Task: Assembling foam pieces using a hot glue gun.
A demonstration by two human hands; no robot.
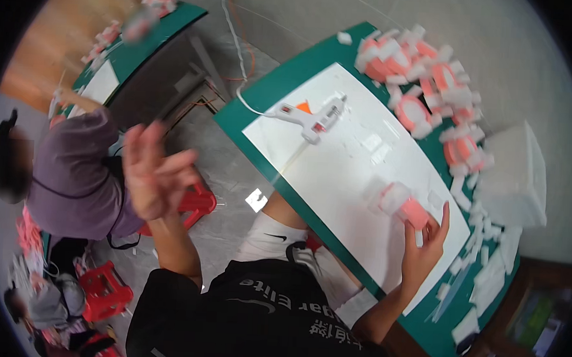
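Note:
My left hand (154,171) is raised off to the left of the table, blurred by motion, with its fingers spread and nothing in them. At the right side of the white board (344,175), my right hand (424,250) has its fingers on a pink-and-white foam piece (415,214), while one finger points outward. White foam blocks are stuck to that piece; its far end is blurred. A white hot glue gun (312,120) lies on the board's far left part, a pale glue stick (292,158) trailing from it toward the near edge.
Several pink-and-white foam pieces (413,114) are heaped along the green table's (284,81) far edge. Loose white foam blocks (473,253) and a white foam box (516,174) sit at the right. A seated person (79,168) works at another table on the left, near red stools (102,288).

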